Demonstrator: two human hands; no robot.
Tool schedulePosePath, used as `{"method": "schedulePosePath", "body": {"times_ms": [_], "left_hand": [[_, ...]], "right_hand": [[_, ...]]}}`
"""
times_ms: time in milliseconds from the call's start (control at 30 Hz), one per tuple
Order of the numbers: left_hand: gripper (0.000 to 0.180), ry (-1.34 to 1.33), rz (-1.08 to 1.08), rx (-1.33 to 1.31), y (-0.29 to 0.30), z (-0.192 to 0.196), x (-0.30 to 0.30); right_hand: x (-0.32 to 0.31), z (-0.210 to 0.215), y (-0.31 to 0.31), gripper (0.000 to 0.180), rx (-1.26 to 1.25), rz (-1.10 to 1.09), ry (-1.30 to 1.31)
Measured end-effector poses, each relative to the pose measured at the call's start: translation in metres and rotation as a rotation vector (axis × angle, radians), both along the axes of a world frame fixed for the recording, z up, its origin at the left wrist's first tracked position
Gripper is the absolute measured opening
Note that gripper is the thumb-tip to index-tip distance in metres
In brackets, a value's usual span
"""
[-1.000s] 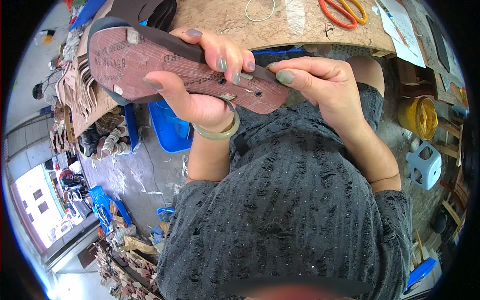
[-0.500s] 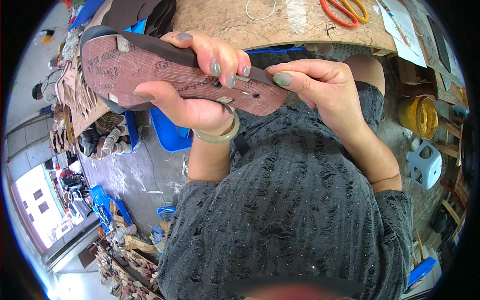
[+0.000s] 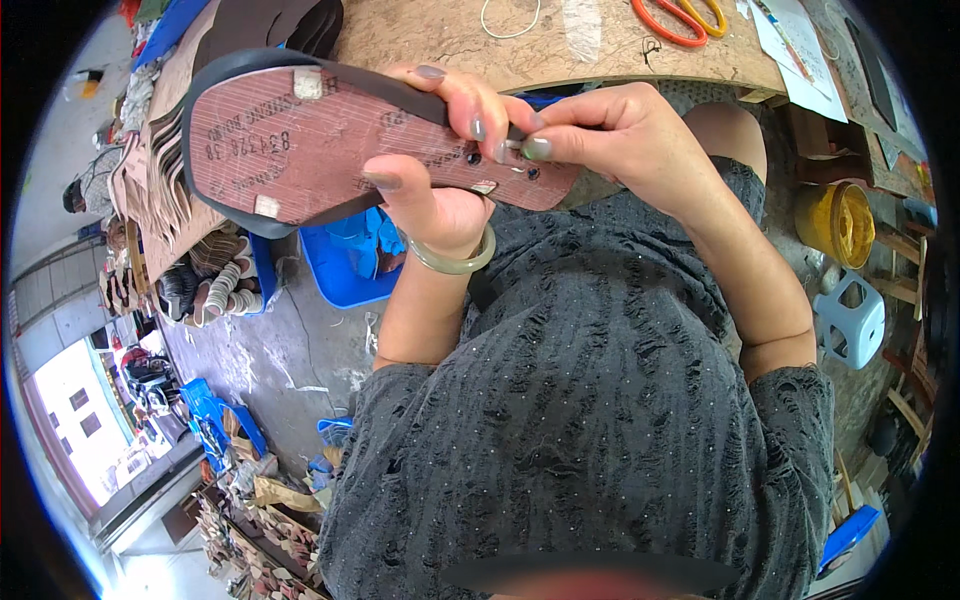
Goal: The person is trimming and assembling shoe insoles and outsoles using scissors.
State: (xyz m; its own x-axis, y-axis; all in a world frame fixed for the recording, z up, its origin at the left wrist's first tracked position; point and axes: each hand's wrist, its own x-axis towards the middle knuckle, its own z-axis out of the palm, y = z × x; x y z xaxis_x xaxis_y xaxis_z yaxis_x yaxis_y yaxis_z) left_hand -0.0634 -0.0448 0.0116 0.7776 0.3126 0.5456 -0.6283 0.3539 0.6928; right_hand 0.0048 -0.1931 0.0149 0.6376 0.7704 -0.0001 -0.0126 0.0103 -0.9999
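My left hand (image 3: pixel 445 215) grips a shoe last with a reddish-brown insole board (image 3: pixel 345 140), held sole-up above my lap with its wide toe to the left. Its fingers wrap over the far edge and the thumb lies across the board. A dark upper (image 3: pixel 400 95) runs round the last's edge. At the narrower heel part, my right hand (image 3: pixel 635 150) pinches with thumb and forefinger at the far edge, beside a small pale patch; what lies between the fingertips is too small to make out. Small pale patches and dark holes mark the board.
On the wooden workbench (image 3: pixel 430 50) lie dark sheets (image 3: pixel 265 30), a thin loop (image 3: pixel 510 32), orange-handled scissors (image 3: pixel 668 38) and paper (image 3: pixel 800 70). A blue bin (image 3: pixel 345 290) and shoes (image 3: pixel 215 285) stand left; a yellow bucket (image 3: pixel 835 230) and light-blue stool (image 3: pixel 850 320) stand right.
The shoe last has shifted slightly right and turned its sole more toward me. My left thumb has moved along the board toward the heel. My right fingertips have moved from the heel end to the far edge.
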Motion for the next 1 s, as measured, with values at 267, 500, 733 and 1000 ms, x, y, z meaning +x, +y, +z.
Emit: {"method": "schedulePosePath", "body": {"times_ms": [267,500,733,1000], "left_hand": [[0.054,0.553,-0.116,0.848,0.028,-0.016,-0.027],[0.040,-0.002,0.773,1.798,0.022,0.068,-0.014],[0.033,0.938,-0.271,1.288,0.036,0.055,0.014],[0.036,0.950,-0.411,1.156,0.026,0.035,0.026]], "right_hand": [[0.024,0.043,-0.024,0.018,-0.144,-0.080,-0.241],[0.022,0.047,0.013,0.021,-0.283,-0.002,-1.251],[0.062,0.041,0.019,0.020,-0.235,0.206,-0.628],[0.073,0.019,-0.014,0.021,0.009,0.065,0.192]]}}
